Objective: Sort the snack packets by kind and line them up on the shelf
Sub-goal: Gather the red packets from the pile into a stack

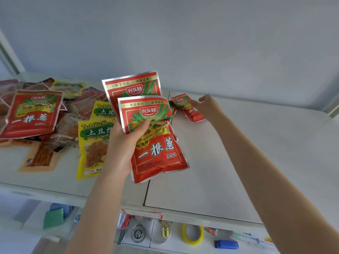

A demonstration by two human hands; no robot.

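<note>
My left hand (122, 143) grips two red snack packets (156, 142) fanned one behind the other, held above the white shelf (229, 162). My right hand (207, 105) reaches to the back of the shelf and touches a small red packet (185, 105) of the same kind lying there; whether its fingers pinch it is unclear. On the left lies a mixed heap: another red packet (33, 114), yellow packets (93, 143) and several brown and orange packets (40, 156).
The shelf's right half is bare white board up to a grey back wall (183, 43). A lower shelf holds a yellow tape roll (192, 234), a blue box (226, 244), green pads (54, 218) and a metal part (138, 233).
</note>
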